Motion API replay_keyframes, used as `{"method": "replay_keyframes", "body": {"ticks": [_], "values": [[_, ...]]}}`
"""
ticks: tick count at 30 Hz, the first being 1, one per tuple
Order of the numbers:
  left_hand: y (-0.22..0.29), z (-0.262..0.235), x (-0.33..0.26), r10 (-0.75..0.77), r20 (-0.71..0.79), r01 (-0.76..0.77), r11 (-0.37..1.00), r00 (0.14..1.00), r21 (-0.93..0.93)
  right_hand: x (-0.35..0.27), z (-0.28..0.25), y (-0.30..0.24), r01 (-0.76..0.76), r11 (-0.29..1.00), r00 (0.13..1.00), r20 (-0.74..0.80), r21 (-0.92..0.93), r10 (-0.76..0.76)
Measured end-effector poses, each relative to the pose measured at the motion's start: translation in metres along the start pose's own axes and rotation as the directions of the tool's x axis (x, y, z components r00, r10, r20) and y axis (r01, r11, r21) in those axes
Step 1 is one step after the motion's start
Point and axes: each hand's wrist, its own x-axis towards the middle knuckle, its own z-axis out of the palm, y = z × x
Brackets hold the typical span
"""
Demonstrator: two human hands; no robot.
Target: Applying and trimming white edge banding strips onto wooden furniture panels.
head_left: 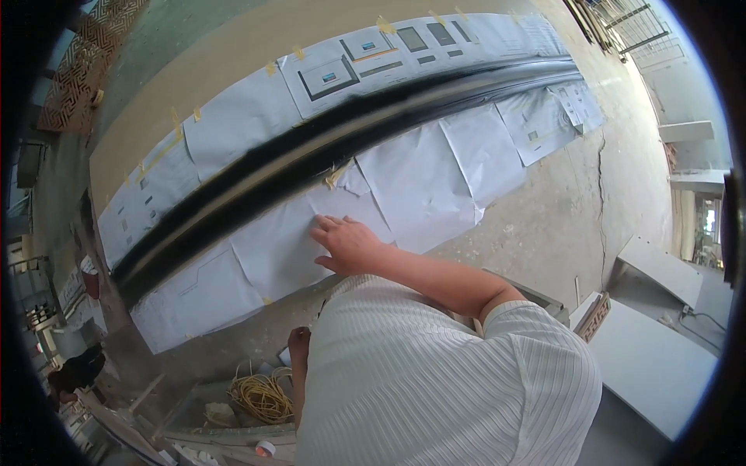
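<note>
My right hand (346, 242) lies flat on a white paper sheet (291, 225), fingers spread, holding nothing. Several such sheets cover a long tan panel (256, 35) on both sides of a bare strip. Two black bands (311, 124) run along that strip, with a tan streak between them. Yellow masking tape (339, 175) shows at a crumpled paper edge just beyond my fingers, and more tape sits along the far sheets. My left hand (299, 342) hangs low beside my body, away from the panel. It is dark and small, so its fingers cannot be made out.
A coil of yellow cord (264, 396) lies at lower left, near a white tape roll (265, 449). White boards (660, 357) lean or lie at lower right. The concrete floor (567, 202) has a long crack on the right. Patterned lattice panels (89, 66) stand far left.
</note>
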Motion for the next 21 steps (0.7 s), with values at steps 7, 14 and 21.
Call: {"method": "replay_keyframes", "body": {"ticks": [7,14,21], "values": [[-0.013,-0.002,0.004,-0.022,-0.041,0.022,1.000,0.999,-0.007,-0.003,-0.004,-0.001,-0.033,0.999,0.999,0.043,-0.003,0.033],[-0.037,0.004,0.019,0.005,0.023,-0.006,0.999,1.000,0.039,-0.006,0.012,0.012,-0.012,1.000,1.000,-0.029,-0.005,0.012],[-0.067,0.013,0.025,0.076,0.012,-0.077,0.969,0.997,0.234,-0.003,0.009,0.005,0.040,0.995,0.997,-0.061,-0.092,-0.046]]}}
